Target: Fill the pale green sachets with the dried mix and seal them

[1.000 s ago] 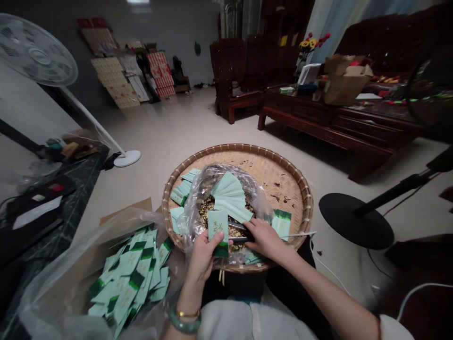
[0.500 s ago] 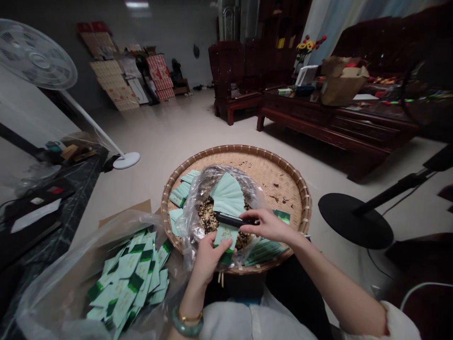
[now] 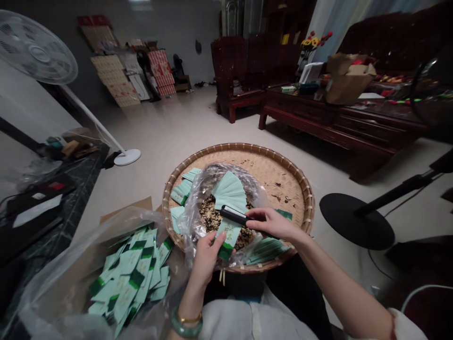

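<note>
My left hand (image 3: 207,255) is closed on the lower end of a pale green paper sachet (image 3: 230,232) with a dark green band. My right hand (image 3: 272,222) grips a black hand-held heat sealer (image 3: 233,215), shaped like a hair straightener, its jaws slightly apart at the sachet's upper end. Just beyond, a fan of green sachets (image 3: 230,191) lies on a clear plastic bag (image 3: 198,198) of dried dark and yellowish bits (image 3: 209,218). The bag stands in a round woven bamboo tray (image 3: 244,146). More sachets (image 3: 181,192) lie at the tray's left, others (image 3: 267,250) at its front right.
A large clear bag (image 3: 53,274) full of green sachets (image 3: 132,271) is at the left. A white fan (image 3: 128,157) stands beyond it, and a black stand base (image 3: 356,220) at the right. A dark wooden table (image 3: 339,123) is farther back.
The sealer's jaws, closed across the sachet before, have come apart and the tool is tilted a little. My left hand keeps hold of the sachet. The view has shifted slightly.
</note>
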`<state>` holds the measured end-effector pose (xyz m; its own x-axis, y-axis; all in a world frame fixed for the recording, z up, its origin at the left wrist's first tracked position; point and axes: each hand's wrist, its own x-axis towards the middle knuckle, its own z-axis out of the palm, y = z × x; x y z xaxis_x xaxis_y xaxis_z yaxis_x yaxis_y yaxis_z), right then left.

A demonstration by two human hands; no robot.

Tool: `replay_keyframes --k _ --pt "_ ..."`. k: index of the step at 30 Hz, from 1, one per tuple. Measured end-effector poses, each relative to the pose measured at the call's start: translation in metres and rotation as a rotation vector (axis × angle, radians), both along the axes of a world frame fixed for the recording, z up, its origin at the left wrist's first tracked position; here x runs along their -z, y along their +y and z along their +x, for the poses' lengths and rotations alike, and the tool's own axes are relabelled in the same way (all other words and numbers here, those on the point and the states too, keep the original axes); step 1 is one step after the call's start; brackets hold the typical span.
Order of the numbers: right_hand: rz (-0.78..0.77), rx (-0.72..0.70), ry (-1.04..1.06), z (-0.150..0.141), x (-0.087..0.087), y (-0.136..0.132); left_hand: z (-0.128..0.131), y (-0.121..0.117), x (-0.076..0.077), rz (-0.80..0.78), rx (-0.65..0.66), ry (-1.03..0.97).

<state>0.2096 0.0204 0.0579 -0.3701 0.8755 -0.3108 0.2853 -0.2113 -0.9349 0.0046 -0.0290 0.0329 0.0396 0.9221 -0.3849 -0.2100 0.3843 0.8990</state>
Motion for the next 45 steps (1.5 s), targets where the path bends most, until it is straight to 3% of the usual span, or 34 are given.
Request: replay_keyframes --k 3,8,10,26,32,39,42,45 --pt "0.012 0.002 -0.059 0.001 0.001 -0.004 0.000 0.000 0.002 0.002 0.003 0.008" --pt "0.320 -0.060 -0.213 -0.006 -0.003 -0.012 0.000 0.000 0.003 0.023 0.016 0.052" --pt "0.369 -0.058 -0.226 -0.006 -0.005 -0.013 -0.001 -0.001 0.002 0.022 0.011 0.050" --pt "0.136 -0.037 -0.180 -0.001 -0.005 -0.011 0.000 0.000 0.000 0.022 0.005 0.073" --pt "0.183 -0.022 -0.161 -0.003 0.001 -0.010 0.000 0.000 0.002 0.043 0.002 0.073" --pt "0.025 0.061 0.062 0.002 0.001 -0.011 -0.006 0.002 0.006 0.072 0.011 0.125" --pt "0.069 0.095 -0.028 0.006 -0.001 -0.011 -0.009 0.002 0.010 0.088 0.007 0.127" --pt "0.244 0.064 -0.175 0.004 0.000 -0.013 -0.009 0.001 0.012 0.111 0.021 0.157"
